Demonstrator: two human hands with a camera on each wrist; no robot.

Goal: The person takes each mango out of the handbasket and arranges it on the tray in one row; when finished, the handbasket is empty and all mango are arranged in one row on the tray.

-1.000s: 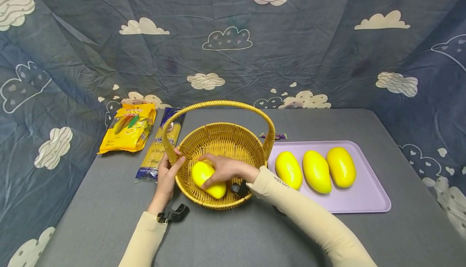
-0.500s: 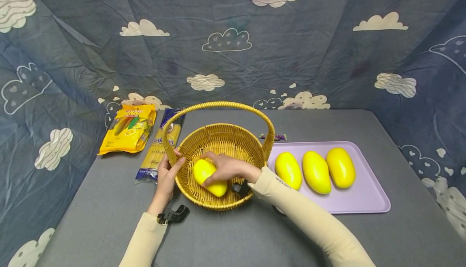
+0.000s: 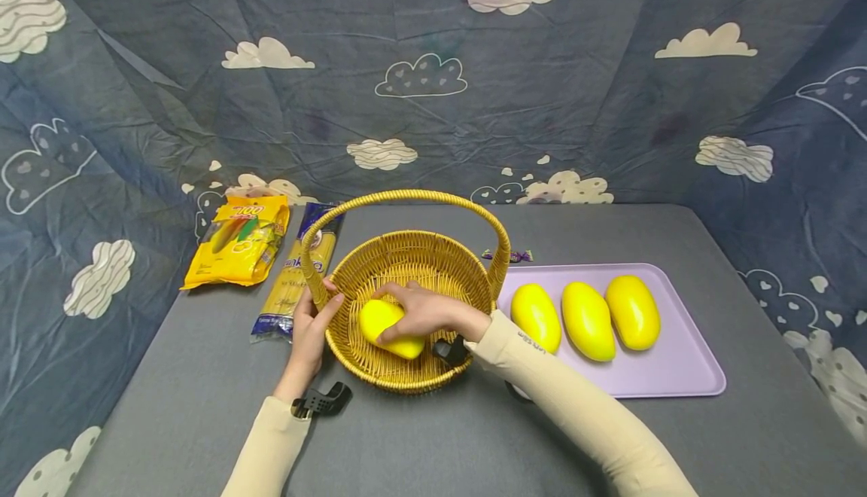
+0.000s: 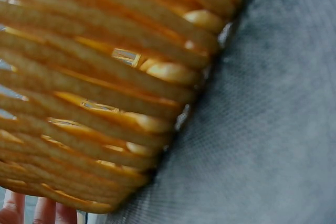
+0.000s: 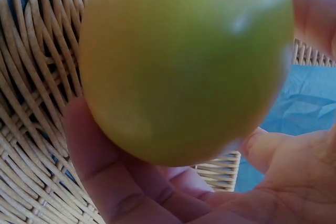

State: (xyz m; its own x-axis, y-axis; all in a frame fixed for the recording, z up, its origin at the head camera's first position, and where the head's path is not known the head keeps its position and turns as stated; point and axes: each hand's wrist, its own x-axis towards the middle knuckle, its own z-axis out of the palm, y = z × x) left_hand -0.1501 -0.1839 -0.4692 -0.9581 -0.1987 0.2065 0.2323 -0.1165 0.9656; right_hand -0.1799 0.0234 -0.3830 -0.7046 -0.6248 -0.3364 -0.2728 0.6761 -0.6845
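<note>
A golden wicker basket with a tall arched handle stands mid-table. My left hand grips its left side at the foot of the handle, thumb along the rim. In the left wrist view the woven wall fills much of the picture, and a few fingertips show below it. Inside the basket, my right hand holds a yellow mango from above. The right wrist view has the mango large and close, its rounded end greenish, with fingers and thumb around it.
To the right lies a lilac tray bearing three mangoes. A small purple-wrapped candy is behind the tray's left end. Left of the basket are a spaghetti packet and a yellow bag with a mango picture.
The mango in my right hand has shifted slightly right and away within the basket. My left hand keeps its grip in the same place.
</note>
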